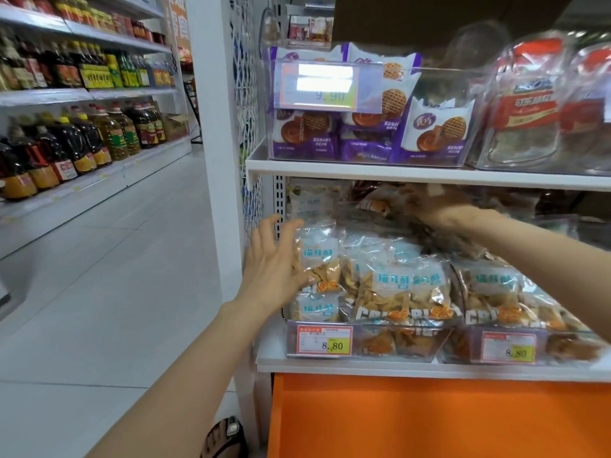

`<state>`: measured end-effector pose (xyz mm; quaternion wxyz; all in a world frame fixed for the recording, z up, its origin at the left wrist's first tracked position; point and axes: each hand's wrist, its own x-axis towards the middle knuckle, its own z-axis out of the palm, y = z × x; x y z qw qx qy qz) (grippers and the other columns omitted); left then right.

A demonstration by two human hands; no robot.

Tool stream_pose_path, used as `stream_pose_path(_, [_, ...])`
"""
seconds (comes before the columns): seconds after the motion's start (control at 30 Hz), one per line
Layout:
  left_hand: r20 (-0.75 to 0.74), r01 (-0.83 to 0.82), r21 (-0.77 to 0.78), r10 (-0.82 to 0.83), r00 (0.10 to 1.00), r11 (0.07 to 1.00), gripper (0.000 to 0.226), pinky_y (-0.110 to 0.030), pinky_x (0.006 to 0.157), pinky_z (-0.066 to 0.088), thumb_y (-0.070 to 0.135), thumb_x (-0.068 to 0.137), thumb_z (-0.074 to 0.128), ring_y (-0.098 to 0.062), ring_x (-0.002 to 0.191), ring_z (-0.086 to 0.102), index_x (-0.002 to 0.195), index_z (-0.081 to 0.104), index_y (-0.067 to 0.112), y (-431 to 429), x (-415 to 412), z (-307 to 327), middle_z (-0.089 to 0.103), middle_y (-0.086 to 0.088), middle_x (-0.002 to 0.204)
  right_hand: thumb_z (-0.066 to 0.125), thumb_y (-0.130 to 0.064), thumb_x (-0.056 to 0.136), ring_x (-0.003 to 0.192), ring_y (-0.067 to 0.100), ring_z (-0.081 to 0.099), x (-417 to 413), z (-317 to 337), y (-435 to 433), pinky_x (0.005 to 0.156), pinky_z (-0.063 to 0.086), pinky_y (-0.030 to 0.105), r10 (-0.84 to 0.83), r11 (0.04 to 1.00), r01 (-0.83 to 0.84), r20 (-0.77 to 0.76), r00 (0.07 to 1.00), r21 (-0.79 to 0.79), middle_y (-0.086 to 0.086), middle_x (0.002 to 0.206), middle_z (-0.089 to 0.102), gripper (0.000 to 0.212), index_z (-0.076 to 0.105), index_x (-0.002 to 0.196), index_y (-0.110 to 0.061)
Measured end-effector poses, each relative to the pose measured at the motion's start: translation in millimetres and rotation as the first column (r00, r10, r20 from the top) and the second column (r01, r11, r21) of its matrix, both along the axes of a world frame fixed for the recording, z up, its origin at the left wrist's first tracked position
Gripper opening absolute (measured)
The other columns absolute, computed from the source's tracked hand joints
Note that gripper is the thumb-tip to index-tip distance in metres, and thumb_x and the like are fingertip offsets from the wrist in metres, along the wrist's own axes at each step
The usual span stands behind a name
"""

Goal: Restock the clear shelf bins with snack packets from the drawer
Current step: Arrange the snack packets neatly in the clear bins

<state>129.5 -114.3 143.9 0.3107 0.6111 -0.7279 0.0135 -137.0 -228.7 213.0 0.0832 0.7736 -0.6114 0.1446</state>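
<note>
Snack packets [393,285] top the clear bin [400,343] rim; left hand [274,259] fingers wide against them, right hand [441,209] fingers unreadably blurred.

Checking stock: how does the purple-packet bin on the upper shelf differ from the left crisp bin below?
The purple-packet bin holds purple waffle packets; the crisp bin holds clear bags of crisps. The purple-packet bin's tag reads 9.90, the crisp bin's 8.80. The left hand touches the crisp bin's bags, not the purple-packet bin's. Both are clear plastic.
</note>
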Motion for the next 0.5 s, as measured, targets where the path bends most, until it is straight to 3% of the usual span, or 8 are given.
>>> stream_pose_path(0.13, [0.126, 0.024, -0.052, -0.018, 0.992, 0.998, 0.062, -0.034, 0.106, 0.024, 0.033, 0.076, 0.074, -0.026, 0.131, 0.021, 0.129, 0.043, 0.021, -1, -4, -6, 0.02, -0.008, 0.146, 0.066, -0.038, 0.085, 0.126, 0.029, 0.043, 2, 2, -5, 0.106, 0.037, 0.038, 0.016, 0.994, -0.031, 0.144, 0.99, 0.107, 0.006, 0.139, 0.046, 0.055, 0.041, 0.133, -0.026])
stream_pose_path(0.2, [0.134, 0.015, -0.048, -0.008, 0.991, 0.999, 0.057, -0.034, 0.106, 0.024, 0.033, 0.078, 0.072, -0.025, 0.131, 0.021, 0.126, 0.045, 0.021, -2, -7, -11, 0.02, -0.008, 0.147, 0.06, -0.029, 0.092, 0.136, 0.029, 0.03, 12, 5, -6, 0.113, 0.027, 0.041, 0.094, 0.975, -0.123, 0.162, 0.982, 0.184, 0.003, 0.146, 0.034, 0.049, 0.037, 0.135, -0.032])
stream_pose_path(0.27, [0.115, 0.001, -0.064, 0.006, 0.993, 0.998, 0.056, -0.035, 0.106, 0.026, 0.031, 0.077, 0.074, -0.026, 0.13, 0.023, 0.124, 0.047, 0.019, -2, -9, -14, 0.022, -0.009, 0.147, 0.049, -0.023, 0.098, 0.141, 0.026, 0.022, 25, 6, -7, 0.116, 0.018, 0.037, 0.115, 0.944, -0.176, 0.223, 0.968, 0.28, 0.002, 0.146, 0.031, 0.037, 0.041, 0.134, -0.028])
stream_pose_path(0.33, [0.109, 0.0, -0.056, 0.006, 0.994, 0.998, 0.055, -0.036, 0.107, 0.026, 0.032, 0.077, 0.073, -0.025, 0.131, 0.022, 0.124, 0.047, 0.02, -1, -9, -15, 0.021, -0.008, 0.148, 0.052, -0.024, 0.097, 0.137, 0.026, 0.032, 36, 3, -13, 0.112, 0.027, 0.027, 0.082, 0.949, -0.178, 0.343, 0.936, 0.261, 0.002, 0.135, 0.042, 0.019, 0.052, 0.114, -0.03])
stream_pose_path(0.37, [0.103, 0.007, -0.037, -0.003, 0.995, 0.999, 0.055, -0.035, 0.108, 0.024, 0.032, 0.078, 0.072, -0.024, 0.132, 0.02, 0.125, 0.046, 0.022, -1, -8, -14, 0.019, -0.006, 0.148, 0.057, -0.026, 0.094, 0.132, 0.023, 0.038, 40, 4, -11, 0.103, 0.033, 0.016, 0.048, 0.96, -0.145, 0.369, 0.928, 0.24, 0.001, 0.129, 0.045, 0.018, 0.053, 0.111, -0.026])
stream_pose_path(0.4, [0.089, 0.022, -0.013, -0.02, 0.996, 1.0, 0.054, -0.035, 0.109, 0.023, 0.033, 0.079, 0.071, -0.023, 0.132, 0.017, 0.125, 0.044, 0.023, -1, -6, -13, 0.017, -0.004, 0.148, 0.062, -0.029, 0.091, 0.126, 0.021, 0.042, 42, 1, -15, 0.093, 0.036, 0.009, 0.024, 0.969, -0.125, 0.42, 0.907, 0.215, 0.001, 0.124, 0.048, 0.029, 0.053, 0.117, -0.019])
stream_pose_path(0.43, [0.074, 0.04, 0.009, -0.04, 0.996, 0.999, 0.053, -0.034, 0.109, 0.021, 0.034, 0.08, 0.07, -0.021, 0.133, 0.016, 0.126, 0.044, 0.025, 0, -4, -11, 0.015, -0.003, 0.148, 0.067, -0.031, 0.087, 0.121, 0.02, 0.045, 45, 1, -14, 0.088, 0.036, 0.011, -0.01, 0.972, -0.098, 0.457, 0.889, 0.212, 0.002, 0.12, 0.05, 0.042, 0.052, 0.121, -0.012])
stream_pose_path(0.5, [0.077, 0.069, 0.025, -0.071, 0.995, 0.997, 0.052, -0.033, 0.109, 0.02, 0.036, 0.08, 0.069, -0.021, 0.133, 0.014, 0.125, 0.046, 0.026, 2, 0, -7, 0.013, -0.002, 0.148, 0.069, -0.03, 0.084, 0.118, 0.019, 0.045, 47, 0, -16, 0.092, 0.036, 0.021, -0.028, 0.974, -0.088, 0.498, 0.867, 0.208, 0.004, 0.12, 0.05, 0.049, 0.049, 0.124, -0.01])
